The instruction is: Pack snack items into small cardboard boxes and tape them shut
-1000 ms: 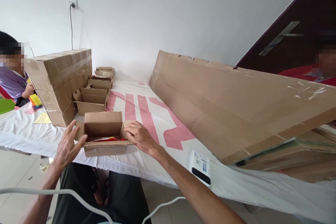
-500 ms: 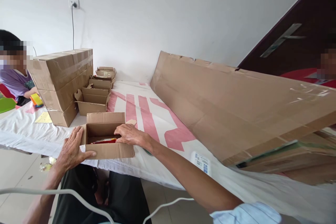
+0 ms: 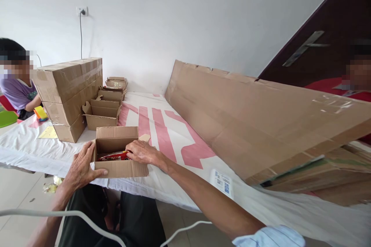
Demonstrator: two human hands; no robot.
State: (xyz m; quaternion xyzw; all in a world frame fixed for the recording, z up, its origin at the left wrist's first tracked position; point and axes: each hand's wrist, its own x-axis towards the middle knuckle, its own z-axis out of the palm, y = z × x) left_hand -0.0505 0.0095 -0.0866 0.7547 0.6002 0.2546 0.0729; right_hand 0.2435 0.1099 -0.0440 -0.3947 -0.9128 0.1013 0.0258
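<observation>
An open cardboard box [image 3: 121, 169] stands at the near edge of the cloth-covered table, its flaps spread outward. My left hand [image 3: 82, 166] grips its left side, fingers along the wall and thumb over the front flap. Inside the box lies a shiny red packet [image 3: 116, 156], partly hidden by the front wall. My right hand [image 3: 142, 151] reaches over the box's right end, its fingers curled at the packet's right end and closed on it. The fingertips are partly hidden.
Taped cardboard boxes [image 3: 68, 102] are stacked on the left, with several open boxes [image 3: 102, 117] beside them. A large cardboard sheet [image 3: 261, 123] leans along the right. A white labelled pack [image 3: 222, 183] lies near the table's front edge. People sit at both sides. A pale cable [image 3: 87, 222] crosses in front.
More of the red packet shows inside the box, at my right fingers. My left hand stays on the box's left side. The whole view has shifted slightly.
</observation>
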